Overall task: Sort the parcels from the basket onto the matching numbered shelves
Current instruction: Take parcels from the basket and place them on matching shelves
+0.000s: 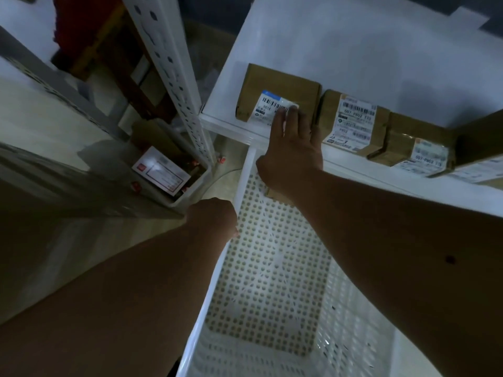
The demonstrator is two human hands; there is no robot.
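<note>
Right fingers (283, 118): held straight, tips laid flat on the label of the leftmost parcel (275, 93); nothing grasped.
Right hand (292, 153): reached over the shelf edge from above the basket.
Left hand (215, 217): set on the basket's left rim; fingers hidden behind the rim, so grip state cannot be told.
Basket (217, 281): white perforated plastic, held just below the shelf edge; floor seen mostly bare, only a brown corner visible at the far end under the right wrist, identity unclear.
Shelf (353, 50): white, four brown cardboard parcels lined up along the front edge.
Second parcel (353, 118): just right of the first, touching it, label facing up.
Third parcel (416, 148): next right, label partly blurred.
Fourth parcel (479, 151): cut off by the frame edge.
Lower bin (190, 195): white, at lower left by the perforated upright (174, 69), a parcel with a red-bordered label (161, 171) seen inside.
</note>
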